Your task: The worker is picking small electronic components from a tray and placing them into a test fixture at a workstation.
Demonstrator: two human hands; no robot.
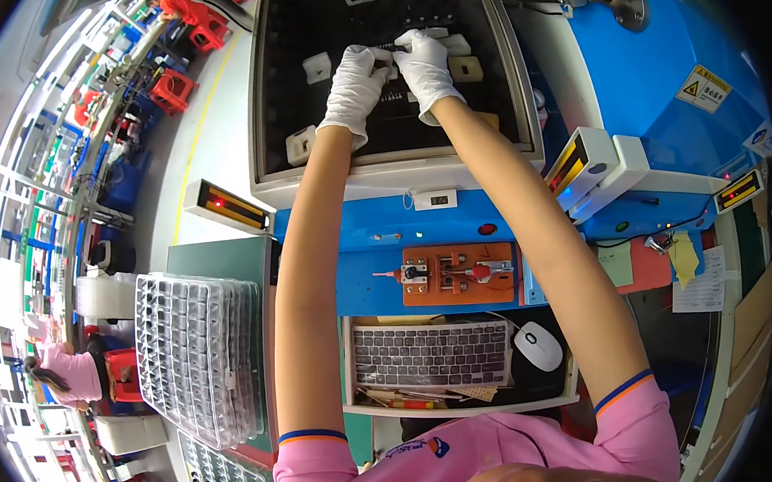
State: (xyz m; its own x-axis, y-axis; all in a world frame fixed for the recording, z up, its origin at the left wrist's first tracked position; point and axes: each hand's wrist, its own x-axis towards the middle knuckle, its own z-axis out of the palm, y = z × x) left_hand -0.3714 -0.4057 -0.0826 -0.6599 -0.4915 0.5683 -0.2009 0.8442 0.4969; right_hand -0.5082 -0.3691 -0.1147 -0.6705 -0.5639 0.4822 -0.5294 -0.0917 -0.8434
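Reaching far forward, both gloved hands, left [355, 80] and right [425, 63], meet pinched on a small dark strip part [388, 51] over the black foam tray [317, 22], where white blocks [317, 67] already sit, placement seemingly midway, clear compartment trays [199, 353] waiting left.

Both bare forearms are extended forward from the lower edge, converging toward the top centre, with pink short sleeves seen at the upper arms. The left hand [355, 86] is gloved in white, held palm-down with the wrist slightly flexed and the fingers curled forward to a pinch at the tips. The right hand [425, 66], also white-gloved, is angled inward with fingers bent, its fingertips brought against those of the left hand so that the two hands are seen touching.
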